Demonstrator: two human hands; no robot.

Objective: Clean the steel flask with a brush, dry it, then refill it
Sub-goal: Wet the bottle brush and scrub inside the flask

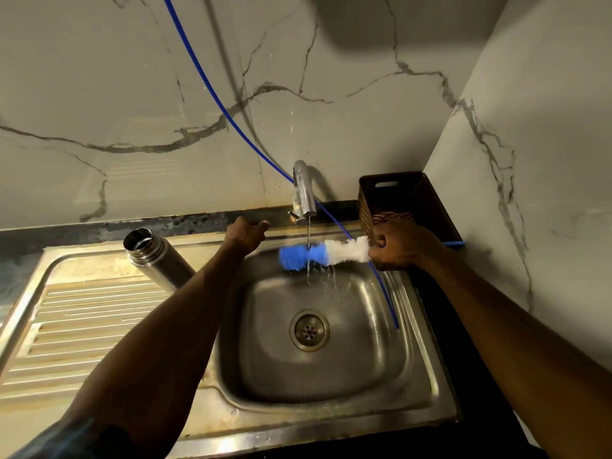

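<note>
A blue and white bottle brush point(323, 255) lies level under the running tap point(303, 193), and water streams off its bristles into the sink. My right hand point(399, 245) grips the brush at its handle end. My left hand point(246, 233) reaches toward the tap's small lever at the back of the sink, fingers partly curled, holding nothing. The steel flask point(154, 256) stands uncapped on the drainboard to the left, its open mouth up; my left forearm hides its lower part.
The steel sink basin point(265, 359) has a round drain point(309, 330) in its middle. A ribbed drainboard point(82, 313) lies left. A brown basket point(409, 202) stands in the back right corner. A blue hose point(231, 120) runs down the marble wall into the basin.
</note>
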